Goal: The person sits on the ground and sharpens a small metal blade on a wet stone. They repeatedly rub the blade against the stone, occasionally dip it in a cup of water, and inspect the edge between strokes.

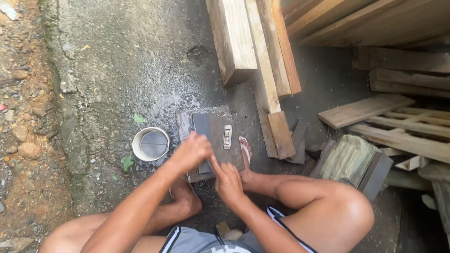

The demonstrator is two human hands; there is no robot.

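A dark grey flat stone point(202, 124) lies on a wet brown board point(216, 122) on the concrete ground. My left hand point(190, 152) is curled over the near end of the stone, pressing down on a dark flat blade point(205, 167). My right hand point(228, 180) sits just below and to the right, its fingertips on the near end of the same blade. Most of the blade is hidden under my hands. A small pale metal plate point(228, 137) rests on the board to the right of the stone.
A white round tub point(151, 144) with water stands left of the board. My sandalled foot point(244, 152) rests by the board's right edge. Timber planks point(262, 70) and offcuts point(363, 110) are stacked behind and to the right. Gravel and dirt point(23, 117) run along the left.
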